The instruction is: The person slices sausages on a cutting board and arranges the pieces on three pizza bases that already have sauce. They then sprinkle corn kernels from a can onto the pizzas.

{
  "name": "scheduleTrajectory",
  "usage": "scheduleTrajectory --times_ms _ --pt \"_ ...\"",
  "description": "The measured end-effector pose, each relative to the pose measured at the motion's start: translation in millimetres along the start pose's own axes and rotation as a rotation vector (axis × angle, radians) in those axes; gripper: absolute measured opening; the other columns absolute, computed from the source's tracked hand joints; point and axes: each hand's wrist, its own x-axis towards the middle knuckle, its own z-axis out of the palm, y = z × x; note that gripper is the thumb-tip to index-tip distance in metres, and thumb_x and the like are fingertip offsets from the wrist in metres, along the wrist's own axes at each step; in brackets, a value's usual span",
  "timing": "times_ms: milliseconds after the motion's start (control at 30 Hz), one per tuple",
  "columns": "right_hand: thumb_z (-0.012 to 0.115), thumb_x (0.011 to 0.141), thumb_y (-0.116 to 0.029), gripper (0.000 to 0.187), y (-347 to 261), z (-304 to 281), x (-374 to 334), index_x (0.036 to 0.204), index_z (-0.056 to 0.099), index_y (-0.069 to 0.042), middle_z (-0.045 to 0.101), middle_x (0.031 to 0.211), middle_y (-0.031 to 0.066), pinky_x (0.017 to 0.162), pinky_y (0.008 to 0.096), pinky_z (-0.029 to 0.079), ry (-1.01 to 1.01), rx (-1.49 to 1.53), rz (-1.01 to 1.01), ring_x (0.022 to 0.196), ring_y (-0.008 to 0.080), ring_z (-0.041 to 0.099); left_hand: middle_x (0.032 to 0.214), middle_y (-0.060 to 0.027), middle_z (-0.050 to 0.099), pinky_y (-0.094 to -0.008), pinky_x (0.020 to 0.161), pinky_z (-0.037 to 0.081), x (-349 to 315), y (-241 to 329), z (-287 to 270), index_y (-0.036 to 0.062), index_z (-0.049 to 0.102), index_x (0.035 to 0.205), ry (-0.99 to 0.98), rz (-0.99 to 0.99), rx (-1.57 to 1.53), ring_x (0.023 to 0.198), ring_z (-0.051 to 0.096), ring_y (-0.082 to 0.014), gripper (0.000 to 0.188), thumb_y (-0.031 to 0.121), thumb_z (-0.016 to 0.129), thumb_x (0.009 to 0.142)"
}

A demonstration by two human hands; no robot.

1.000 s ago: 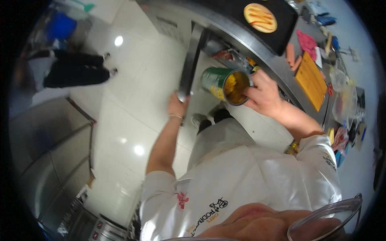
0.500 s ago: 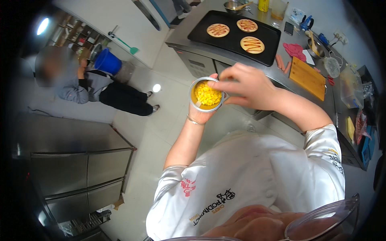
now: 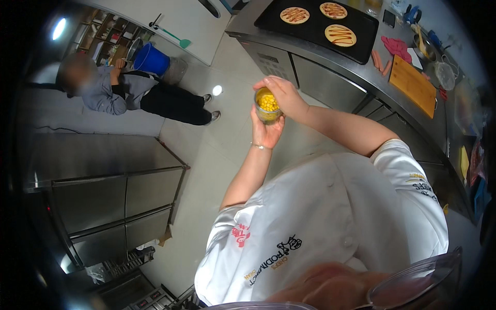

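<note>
My left hand (image 3: 267,133) is wrapped round the lower part of an open can of corn (image 3: 269,118), held in front of my chest above the floor. Yellow corn kernels (image 3: 268,102) show through its mouth. My right hand (image 3: 287,98) is cupped against the can's far and right rim, fingers stretched together across part of the opening. Its thumb is hidden, and I cannot see whether a lid is under the palm. Beyond, a black baking tray (image 3: 311,35) bears three round dough bases: the left one (image 3: 295,15), the far one (image 3: 333,10) and the near one (image 3: 340,35), each striped with red sauce.
The steel counter (image 3: 323,57) carries a wooden cutting board (image 3: 412,86), sausages (image 3: 381,62), a pink cloth (image 3: 397,48), a phone (image 3: 389,18) and a metal bowl (image 3: 424,50). Another person (image 3: 116,90) stands at the left by a blue bin (image 3: 152,59). A steel cabinet (image 3: 108,199) stands nearer.
The can has tilted, so more of its side shows and less of its mouth. My right hand has moved from above the corn onto the rim. The whole view has shifted slightly.
</note>
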Motion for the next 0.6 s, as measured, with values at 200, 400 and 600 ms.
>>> scheduleTrajectory --times_ms 200,400,600 --pt "0.034 0.109 -0.024 0.042 -31.0 -20.6 13.4 0.111 0.067 0.002 0.065 0.116 0.0127 0.095 0.0309 0.048 -0.051 0.239 -0.177 0.106 0.0192 0.062 0.139 -0.0049 0.054 -0.0399 0.105 0.049 25.1 -0.3 89.6 0.0129 0.047 0.140 0.257 0.192 0.110 0.129 0.053 -0.0211 0.054 0.050 0.045 0.102" --pt "0.023 0.110 -0.030 0.051 -68.5 -89.9 60.9 0.127 0.058 0.002 0.059 0.132 0.0171 0.104 0.0377 0.042 -0.085 0.092 -0.551 0.118 0.0250 0.057 0.135 -0.0218 0.053 -0.0464 0.098 0.054 72.4 14.9 149.8 0.0112 0.040 0.146 -0.243 0.168 -0.037 0.119 0.060 -0.0362 0.075 0.067 0.047 0.095" --pt "0.021 0.110 -0.037 0.059 -46.3 -175.0 128.7 0.130 0.054 0.007 0.057 0.129 0.0212 0.108 0.0442 0.040 -0.195 0.271 -0.518 0.125 0.0300 0.056 0.123 -0.0284 0.056 -0.0457 0.090 0.056 135.9 19.4 238.4 0.0095 0.038 0.147 -0.338 0.310 0.079 0.106 0.065 -0.0368 0.096 0.077 0.059 0.082"
